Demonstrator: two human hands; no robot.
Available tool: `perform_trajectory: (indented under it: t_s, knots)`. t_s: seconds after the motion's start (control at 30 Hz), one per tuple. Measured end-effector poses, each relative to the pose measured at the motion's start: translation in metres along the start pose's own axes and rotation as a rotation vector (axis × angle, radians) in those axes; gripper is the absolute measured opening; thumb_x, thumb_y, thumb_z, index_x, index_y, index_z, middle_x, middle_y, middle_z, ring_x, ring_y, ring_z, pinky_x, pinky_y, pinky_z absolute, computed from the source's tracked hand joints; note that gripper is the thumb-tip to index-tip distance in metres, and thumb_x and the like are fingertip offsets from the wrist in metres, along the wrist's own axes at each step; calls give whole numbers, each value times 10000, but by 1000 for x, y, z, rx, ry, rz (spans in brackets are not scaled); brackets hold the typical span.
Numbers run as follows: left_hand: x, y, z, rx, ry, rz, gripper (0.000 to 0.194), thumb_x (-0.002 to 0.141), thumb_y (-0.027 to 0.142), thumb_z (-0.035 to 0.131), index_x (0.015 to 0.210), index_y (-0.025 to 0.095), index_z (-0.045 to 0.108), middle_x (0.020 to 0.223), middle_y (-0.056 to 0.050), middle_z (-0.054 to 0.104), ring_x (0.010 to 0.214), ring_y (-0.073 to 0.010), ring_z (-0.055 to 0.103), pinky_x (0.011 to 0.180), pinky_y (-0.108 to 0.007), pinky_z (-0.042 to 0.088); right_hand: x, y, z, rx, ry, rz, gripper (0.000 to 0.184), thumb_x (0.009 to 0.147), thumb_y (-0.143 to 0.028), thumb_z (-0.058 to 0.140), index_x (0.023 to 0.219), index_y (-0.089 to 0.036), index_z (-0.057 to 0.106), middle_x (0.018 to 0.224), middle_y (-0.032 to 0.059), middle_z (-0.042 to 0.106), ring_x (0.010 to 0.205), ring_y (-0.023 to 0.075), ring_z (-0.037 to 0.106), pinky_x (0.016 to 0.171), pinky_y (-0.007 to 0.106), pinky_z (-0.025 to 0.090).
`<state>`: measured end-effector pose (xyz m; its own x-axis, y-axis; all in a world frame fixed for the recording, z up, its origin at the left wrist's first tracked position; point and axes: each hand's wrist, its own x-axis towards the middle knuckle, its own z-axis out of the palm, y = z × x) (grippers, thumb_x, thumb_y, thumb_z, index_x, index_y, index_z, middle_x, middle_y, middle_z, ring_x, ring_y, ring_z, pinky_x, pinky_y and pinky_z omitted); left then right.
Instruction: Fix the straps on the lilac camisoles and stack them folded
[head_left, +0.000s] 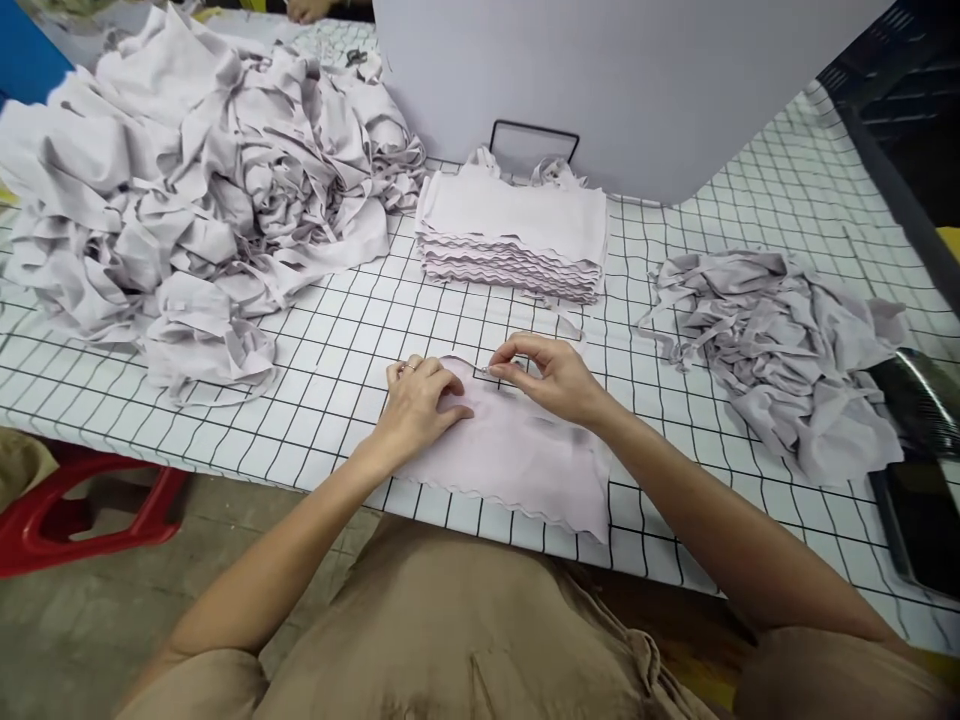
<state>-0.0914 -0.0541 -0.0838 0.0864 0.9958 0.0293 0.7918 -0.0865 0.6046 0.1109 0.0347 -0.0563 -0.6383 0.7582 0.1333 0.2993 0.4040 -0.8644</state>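
Observation:
A flat, pale lilac-grey fabric garment with a wavy lower edge lies in front of me, close to the table's near edge. On its upper left corner rests my left hand, a ring on one finger, its fingers curled down onto the cloth. My right hand hovers at the garment's upper edge, thumb and forefinger pinched together. A tiny shiny thing shows at those fingertips, too small to name. Just beyond stands a neat stack of folded garments of the same cloth, with a loose strap near its front.
Left is a large heap of crumpled garments; right, a smaller pile. Behind the stack rise a grey panel and a black wire frame. A dark phone-like object lies right. A red stool stands below left.

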Motion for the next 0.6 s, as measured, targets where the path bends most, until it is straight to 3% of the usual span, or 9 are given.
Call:
perform_trajectory:
  t_s: [0.1,0.2,0.37,0.6]
  knots:
    - [1,1,2,-55,-42,-2,156,806,291,788,786,214,653,908,-20,674,966,-243,521,932,-429,288,-8,6,9,-30,-23,-45,90,904,-252,649,831,-216,686,794,24,675,779,176,579,732,341,472]
    - [2,2,2,-112,-55,6,125,803,255,789,826,218,673,893,-14,720,967,-244,542,951,-433,272,-14,9,18,-86,-27,-122,98,917,-218,622,835,-228,676,766,24,656,803,194,543,760,371,452]
    - [-1,0,5,-120,-22,58,87,836,276,766,809,222,703,793,6,704,906,-219,548,962,-441,263,-17,11,27,-135,-28,-192,89,918,-179,596,859,-234,634,803,27,664,903,225,515,847,431,401]
    - [-2,0,7,-118,9,98,108,858,264,734,769,217,692,751,22,679,846,-189,538,943,-434,278,-15,14,29,-175,-71,-243,99,934,-193,577,847,-225,614,763,24,639,900,229,504,872,452,351]
